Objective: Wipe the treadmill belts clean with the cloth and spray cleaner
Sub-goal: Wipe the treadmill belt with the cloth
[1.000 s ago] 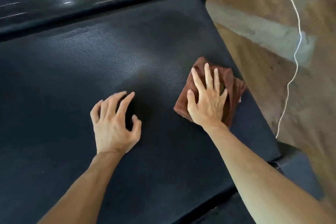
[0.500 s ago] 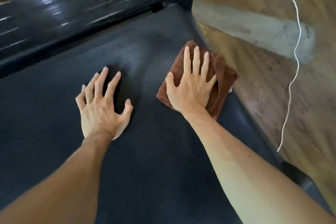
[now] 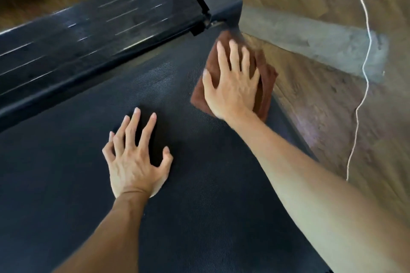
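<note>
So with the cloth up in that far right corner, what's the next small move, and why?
Probably draw the cloth back along the belt: the right hand presses it flat at the belt's far right corner, beside the frame, so there is little room ahead. The left hand braces on the belt.

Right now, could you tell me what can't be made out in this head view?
- Spray cleaner: nowhere in the head view.
- Folded brown cloth: its middle is hidden under the flat right hand; its far edge is motion-blurred.
- Black treadmill belt: cut off by the frame's edges.
- White cable: its far end is cropped.
</note>
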Available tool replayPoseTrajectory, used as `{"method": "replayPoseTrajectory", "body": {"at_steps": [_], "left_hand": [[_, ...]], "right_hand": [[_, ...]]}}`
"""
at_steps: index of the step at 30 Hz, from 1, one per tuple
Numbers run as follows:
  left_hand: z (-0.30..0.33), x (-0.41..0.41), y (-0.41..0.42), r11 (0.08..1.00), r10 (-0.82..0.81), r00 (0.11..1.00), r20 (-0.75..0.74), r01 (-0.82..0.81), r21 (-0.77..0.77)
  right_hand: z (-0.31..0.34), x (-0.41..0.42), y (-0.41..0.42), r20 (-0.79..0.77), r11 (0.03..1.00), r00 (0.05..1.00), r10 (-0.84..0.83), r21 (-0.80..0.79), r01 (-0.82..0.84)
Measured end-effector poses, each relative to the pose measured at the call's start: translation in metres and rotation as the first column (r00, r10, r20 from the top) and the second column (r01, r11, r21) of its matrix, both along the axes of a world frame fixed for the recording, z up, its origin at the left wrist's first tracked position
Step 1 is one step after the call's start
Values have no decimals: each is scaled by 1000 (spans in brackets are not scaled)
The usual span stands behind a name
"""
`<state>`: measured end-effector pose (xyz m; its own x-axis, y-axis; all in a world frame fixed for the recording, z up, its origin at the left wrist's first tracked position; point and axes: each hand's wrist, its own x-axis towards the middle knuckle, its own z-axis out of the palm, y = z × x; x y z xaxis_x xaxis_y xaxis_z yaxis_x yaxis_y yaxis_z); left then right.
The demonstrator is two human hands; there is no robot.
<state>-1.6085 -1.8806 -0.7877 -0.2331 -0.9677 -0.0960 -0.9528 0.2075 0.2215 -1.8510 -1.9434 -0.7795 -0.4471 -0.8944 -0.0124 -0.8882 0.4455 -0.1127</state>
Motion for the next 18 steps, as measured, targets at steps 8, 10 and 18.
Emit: {"method": "replayPoseTrajectory", "body": {"at_steps": [8, 10, 18], "left_hand": [[1, 1, -2, 1000, 1, 1000, -2, -1, 15], [2, 1, -1, 1000, -3, 1000, -5, 3, 20], [1, 2, -1, 1000, 19, 1000, -2, -19, 20]], "right_hand": [[-1, -6, 18, -71, 997, 996, 49, 56, -45], [0, -8, -31, 18, 994, 995, -101, 31, 101], [6, 36, 55, 68, 880, 880, 469, 47, -473]]}}
